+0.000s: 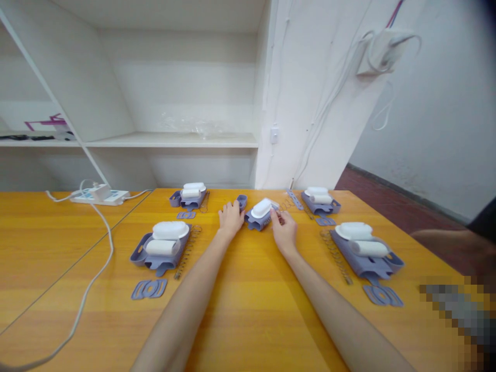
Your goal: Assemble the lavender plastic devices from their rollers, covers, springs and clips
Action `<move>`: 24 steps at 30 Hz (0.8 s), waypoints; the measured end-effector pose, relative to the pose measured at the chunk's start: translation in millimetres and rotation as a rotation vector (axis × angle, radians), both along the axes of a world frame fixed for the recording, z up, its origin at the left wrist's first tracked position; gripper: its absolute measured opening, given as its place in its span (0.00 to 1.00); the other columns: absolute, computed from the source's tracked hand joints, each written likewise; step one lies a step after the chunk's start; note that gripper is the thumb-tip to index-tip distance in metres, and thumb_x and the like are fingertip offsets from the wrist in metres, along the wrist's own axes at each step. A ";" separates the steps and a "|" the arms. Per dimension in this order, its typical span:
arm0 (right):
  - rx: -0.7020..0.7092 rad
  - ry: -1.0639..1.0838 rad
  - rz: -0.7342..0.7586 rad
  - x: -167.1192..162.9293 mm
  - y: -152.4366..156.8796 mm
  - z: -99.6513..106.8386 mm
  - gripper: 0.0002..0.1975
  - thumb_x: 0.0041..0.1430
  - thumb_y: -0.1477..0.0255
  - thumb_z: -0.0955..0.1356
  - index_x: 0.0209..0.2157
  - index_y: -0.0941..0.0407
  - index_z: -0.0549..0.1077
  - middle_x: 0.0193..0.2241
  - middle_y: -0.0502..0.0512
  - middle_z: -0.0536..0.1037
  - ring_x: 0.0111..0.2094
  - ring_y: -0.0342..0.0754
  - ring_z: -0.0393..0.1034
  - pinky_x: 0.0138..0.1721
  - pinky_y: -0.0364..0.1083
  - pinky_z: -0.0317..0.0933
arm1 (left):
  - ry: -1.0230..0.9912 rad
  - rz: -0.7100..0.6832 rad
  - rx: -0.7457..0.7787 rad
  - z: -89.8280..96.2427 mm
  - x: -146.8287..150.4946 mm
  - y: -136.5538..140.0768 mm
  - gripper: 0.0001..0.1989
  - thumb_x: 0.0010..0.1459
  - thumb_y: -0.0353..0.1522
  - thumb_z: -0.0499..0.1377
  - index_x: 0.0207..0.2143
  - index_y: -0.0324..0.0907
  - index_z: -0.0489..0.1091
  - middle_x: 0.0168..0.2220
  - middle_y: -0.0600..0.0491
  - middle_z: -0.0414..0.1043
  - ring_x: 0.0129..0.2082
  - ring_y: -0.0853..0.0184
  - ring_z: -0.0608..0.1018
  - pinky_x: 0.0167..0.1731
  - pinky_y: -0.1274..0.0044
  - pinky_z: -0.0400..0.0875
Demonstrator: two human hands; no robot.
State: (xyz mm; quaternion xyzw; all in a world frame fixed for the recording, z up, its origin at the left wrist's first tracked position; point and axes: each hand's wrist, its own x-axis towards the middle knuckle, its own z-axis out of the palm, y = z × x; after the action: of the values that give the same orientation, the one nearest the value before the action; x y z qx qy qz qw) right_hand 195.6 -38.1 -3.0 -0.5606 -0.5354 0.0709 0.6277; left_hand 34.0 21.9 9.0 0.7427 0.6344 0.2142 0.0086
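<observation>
My left hand (231, 218) reaches forward to a small grey-purple cup-like part (242, 200), its fingers curled against it. Right of that lies a grey-purple holder (256, 223) topped by a white oval piece with a rim (261, 207). My right hand (284, 227) is at this holder's right end, thumb and fingers pinched together; what sits between them is too small to make out. Just beyond the right hand are a wire coil (287, 203) and a perforated grey-purple strip (294, 199).
Similar sets with white rolls (161, 247), coils (337, 258) and flat cut-out pieces (149, 289) stand on both sides of the wooden table (256, 320). A power strip (99, 195) and its cable (110, 243) lie left. Another person's arm (445, 240) shows at right.
</observation>
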 end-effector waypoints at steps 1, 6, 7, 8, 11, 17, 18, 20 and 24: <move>-0.008 0.001 0.000 0.0 0.1 -0.2 0.18 0.57 0.58 0.63 0.24 0.58 0.71 0.24 0.53 0.71 0.25 0.44 0.63 0.28 0.43 0.57 | 0.002 0.013 0.009 -0.3 -1.0 -1.3 0.18 0.58 0.41 0.52 0.46 0.40 0.63 0.45 0.40 0.66 0.48 0.53 0.68 0.45 0.63 0.60; -0.069 0.126 0.081 -3.0 -1.5 0.5 0.20 0.56 0.56 0.63 0.27 0.59 0.72 0.23 0.53 0.74 0.23 0.45 0.65 0.24 0.43 0.59 | 0.016 0.044 0.040 -3.4 -8.5 -14.4 0.16 0.58 0.42 0.52 0.42 0.40 0.65 0.44 0.42 0.68 0.47 0.55 0.68 0.45 0.66 0.60; -0.089 0.162 0.110 -4.0 -2.2 0.9 0.21 0.56 0.55 0.63 0.27 0.59 0.72 0.23 0.53 0.74 0.21 0.44 0.65 0.23 0.43 0.59 | 0.019 0.045 0.048 -4.7 -10.3 -18.0 0.15 0.59 0.41 0.51 0.41 0.41 0.65 0.44 0.42 0.68 0.47 0.55 0.68 0.44 0.67 0.60; -0.108 0.190 0.136 -5.0 -2.8 1.2 0.21 0.55 0.54 0.63 0.26 0.59 0.72 0.22 0.52 0.74 0.20 0.44 0.65 0.21 0.42 0.59 | 0.023 0.046 0.059 -6.1 -12.1 -21.9 0.14 0.59 0.41 0.51 0.41 0.41 0.64 0.44 0.43 0.68 0.47 0.56 0.68 0.44 0.67 0.60; -0.153 0.220 0.201 -7.2 -3.4 1.0 0.22 0.54 0.53 0.63 0.24 0.58 0.70 0.19 0.50 0.73 0.16 0.43 0.65 0.18 0.42 0.58 | 0.024 0.036 0.115 -11.0 -17.3 -34.1 0.13 0.59 0.40 0.51 0.40 0.41 0.63 0.42 0.44 0.69 0.45 0.57 0.69 0.42 0.68 0.60; -0.276 0.237 0.339 -8.0 -0.2 -4.7 0.23 0.54 0.51 0.62 0.26 0.58 0.70 0.19 0.53 0.75 0.18 0.46 0.70 0.15 0.40 0.60 | -0.150 0.029 0.219 -12.3 -22.8 -52.9 0.15 0.58 0.41 0.52 0.42 0.41 0.60 0.39 0.47 0.70 0.41 0.57 0.72 0.39 0.69 0.62; -0.282 0.232 0.350 -8.0 0.1 -5.5 0.23 0.54 0.50 0.62 0.27 0.58 0.70 0.20 0.54 0.76 0.19 0.46 0.71 0.16 0.40 0.60 | -0.195 0.044 0.254 -11.3 -23.0 -54.4 0.16 0.58 0.41 0.52 0.44 0.40 0.59 0.39 0.46 0.70 0.41 0.57 0.72 0.40 0.68 0.62; -0.277 0.224 0.359 -8.2 0.4 -6.4 0.23 0.54 0.51 0.62 0.28 0.58 0.70 0.26 0.56 0.78 0.22 0.46 0.73 0.16 0.40 0.61 | -0.282 0.057 0.327 -9.2 -22.7 -56.3 0.18 0.59 0.40 0.51 0.47 0.39 0.57 0.43 0.44 0.69 0.43 0.57 0.72 0.41 0.67 0.62; -0.267 0.233 0.359 -8.1 2.2 -8.0 0.22 0.55 0.51 0.61 0.33 0.57 0.70 0.34 0.57 0.78 0.22 0.44 0.73 0.15 0.39 0.62 | -0.438 -0.074 0.394 -8.6 -20.9 -57.4 0.22 0.58 0.39 0.53 0.51 0.39 0.54 0.46 0.43 0.67 0.44 0.59 0.72 0.43 0.68 0.64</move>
State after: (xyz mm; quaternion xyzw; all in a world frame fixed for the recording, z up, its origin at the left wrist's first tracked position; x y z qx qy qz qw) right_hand 187.5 -35.8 -10.9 -0.5225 -0.5363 0.3153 0.5831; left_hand 13.1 -35.6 0.4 0.6888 0.5364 0.4877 0.0088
